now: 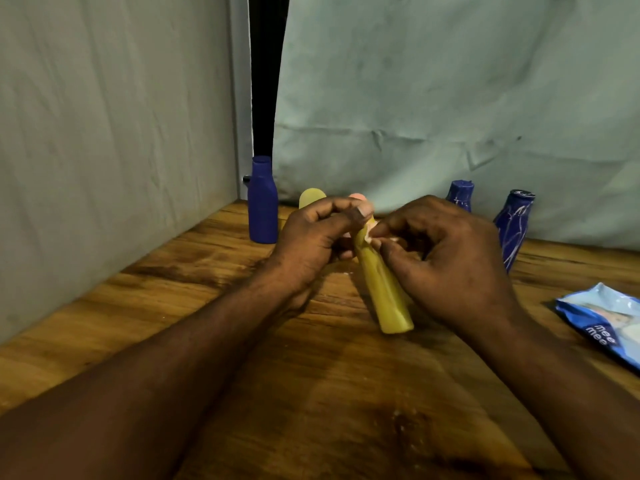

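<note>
Yellow bottle (384,289): tilted over wooden table (242,358), base nearest. Left hand (311,233) curled round its top; right hand (446,251) pinching white scrap (369,238) at its neck. Right: wipes packet (602,320). Behind the hands: upright blue bottle (263,202), half-hidden yellow cap (311,196).

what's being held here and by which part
The yellow bottle, tilted: the left grip curls round its top end, and the right grip pinches it just below the top. Its base end is left bare.

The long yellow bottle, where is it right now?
It is in the middle of the head view: the yellow bottle is tilted, held between the left hand and right hand over the wooden table.
</note>
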